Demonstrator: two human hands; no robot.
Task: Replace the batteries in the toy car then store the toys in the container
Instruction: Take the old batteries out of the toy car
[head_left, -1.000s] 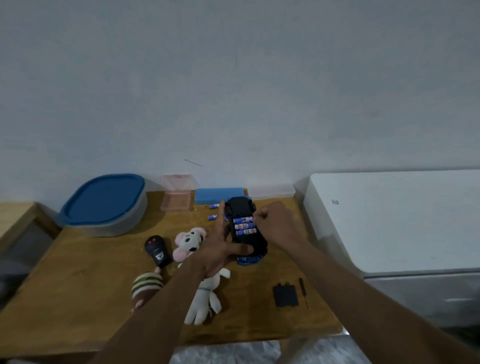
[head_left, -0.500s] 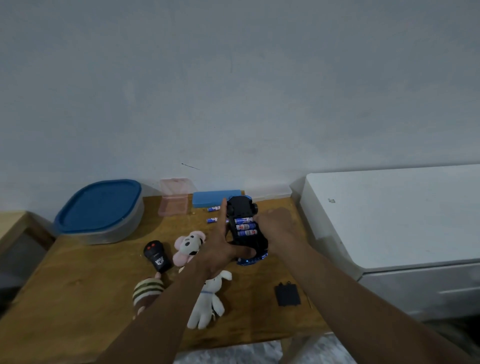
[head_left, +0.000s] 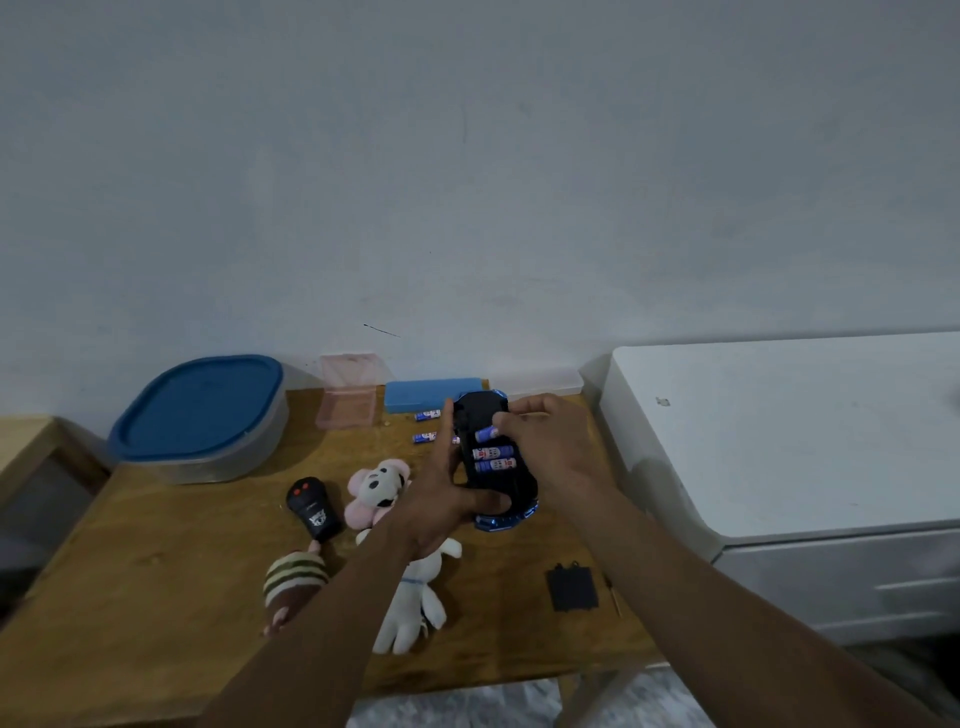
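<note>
The blue toy car (head_left: 506, 493) is held upside down above the wooden table (head_left: 156, 561), its black underside up and the battery bay uncovered. My left hand (head_left: 441, 499) grips the car's left side and near end. My right hand (head_left: 550, 441) pinches a blue battery (head_left: 485, 433) at the far slot of the bay. Two more batteries (head_left: 493, 459) lie in the slots nearer me. Two loose batteries (head_left: 427, 426) rest on the table by the far edge. The black battery cover (head_left: 571, 588) and a thin screwdriver (head_left: 613, 597) lie at the near right.
A grey container with a blue lid (head_left: 200, 415) stands far left. A black remote (head_left: 313, 508), a pink-eared plush (head_left: 376, 491), a white plush (head_left: 413, 608) and a striped plush (head_left: 293, 584) lie mid-table. A pink box (head_left: 348, 405), a blue box (head_left: 428, 394) and a white cabinet (head_left: 805, 441) stand behind and right.
My right hand has lifted from a closed fist over the bay and now pinches the far battery, raising its end. The view has shifted slightly; the car stays in my left hand.
</note>
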